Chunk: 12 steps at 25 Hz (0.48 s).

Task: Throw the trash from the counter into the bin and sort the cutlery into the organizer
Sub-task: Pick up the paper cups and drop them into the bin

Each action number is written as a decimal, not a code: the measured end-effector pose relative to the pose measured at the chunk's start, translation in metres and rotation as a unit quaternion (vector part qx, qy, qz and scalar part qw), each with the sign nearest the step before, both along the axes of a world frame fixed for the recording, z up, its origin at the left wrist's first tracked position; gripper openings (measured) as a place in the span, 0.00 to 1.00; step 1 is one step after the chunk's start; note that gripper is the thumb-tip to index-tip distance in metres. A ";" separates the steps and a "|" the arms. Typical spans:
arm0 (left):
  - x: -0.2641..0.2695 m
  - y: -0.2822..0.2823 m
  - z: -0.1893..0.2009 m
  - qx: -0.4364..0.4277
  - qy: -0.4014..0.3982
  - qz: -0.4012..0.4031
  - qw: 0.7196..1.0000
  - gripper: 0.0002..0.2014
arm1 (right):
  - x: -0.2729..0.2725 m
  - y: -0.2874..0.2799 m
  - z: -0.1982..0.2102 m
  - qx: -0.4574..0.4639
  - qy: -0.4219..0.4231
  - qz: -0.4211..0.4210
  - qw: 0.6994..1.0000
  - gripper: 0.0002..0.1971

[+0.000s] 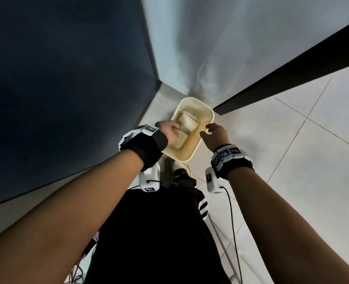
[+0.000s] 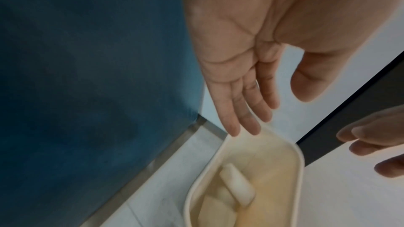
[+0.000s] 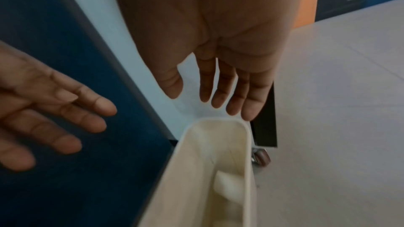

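A cream rectangular bin (image 1: 208, 111) stands on the floor below me, and pale pieces of trash (image 1: 188, 124) lie inside it. My left hand (image 1: 169, 130) hangs over the bin's left rim, holding nothing. The left wrist view shows that left hand (image 2: 273, 110) with straight fingers just above the bin rim (image 2: 299, 161) and the trash (image 2: 236, 184) below. My right hand (image 1: 212, 132) hovers over the right rim. In the right wrist view the right hand (image 3: 207, 99) is spread and holds nothing above the bin (image 3: 247, 161). No cutlery or organizer is in view.
A dark blue cabinet panel (image 1: 67, 78) rises close on the left of the bin. A black panel edge (image 1: 282, 83) runs at the right, with a caster wheel (image 3: 260, 158) at its foot. Pale floor tiles (image 1: 292, 160) spread to the right. My shoe (image 1: 179, 171) stands just behind the bin.
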<state>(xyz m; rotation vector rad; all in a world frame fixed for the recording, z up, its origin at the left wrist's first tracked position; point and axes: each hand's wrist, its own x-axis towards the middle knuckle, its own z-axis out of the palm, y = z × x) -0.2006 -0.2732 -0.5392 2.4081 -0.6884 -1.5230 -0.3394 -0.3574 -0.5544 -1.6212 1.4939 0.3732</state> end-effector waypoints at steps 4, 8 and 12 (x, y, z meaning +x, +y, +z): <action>-0.001 0.005 0.135 -0.069 -0.001 0.024 0.997 0.15 | 0.011 0.003 0.132 -0.041 -0.080 0.017 0.996 0.19; 0.003 0.033 0.288 -0.132 -0.003 0.012 0.991 0.16 | 0.022 0.015 0.280 -0.081 -0.182 0.049 0.979 0.16; 0.025 0.080 0.427 -0.242 -0.038 0.089 0.965 0.14 | 0.052 0.030 0.415 -0.099 -0.284 0.129 0.945 0.15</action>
